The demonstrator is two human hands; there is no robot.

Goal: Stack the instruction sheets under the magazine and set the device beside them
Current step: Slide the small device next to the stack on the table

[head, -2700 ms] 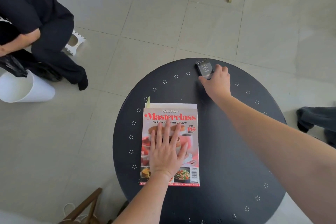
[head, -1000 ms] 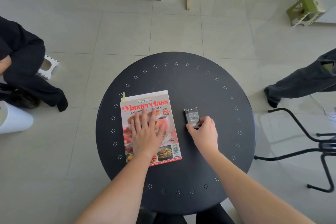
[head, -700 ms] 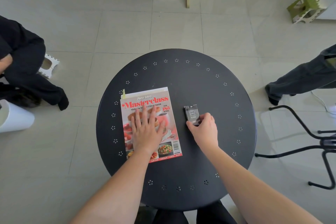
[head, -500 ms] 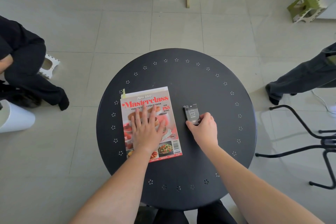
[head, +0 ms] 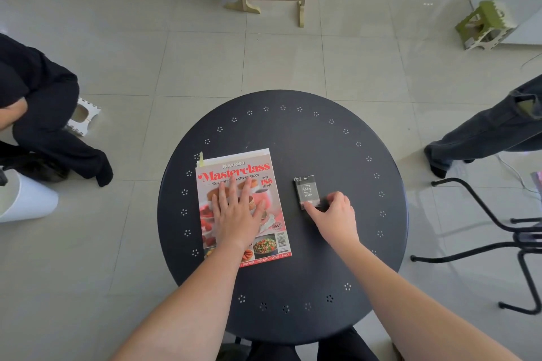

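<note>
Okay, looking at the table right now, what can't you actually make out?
Head view only:
- Instruction sheets: only a white edge shows; the magazine hides their number and content.
- Device: its near end is under the right hand; label print too small.
- Cover centre: hidden by the flat left hand.
- Table: near rim covered by both forearms.

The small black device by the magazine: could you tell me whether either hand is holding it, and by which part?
The right hand pinches the device at its near end; the left hand lies flat on the magazine.
</note>
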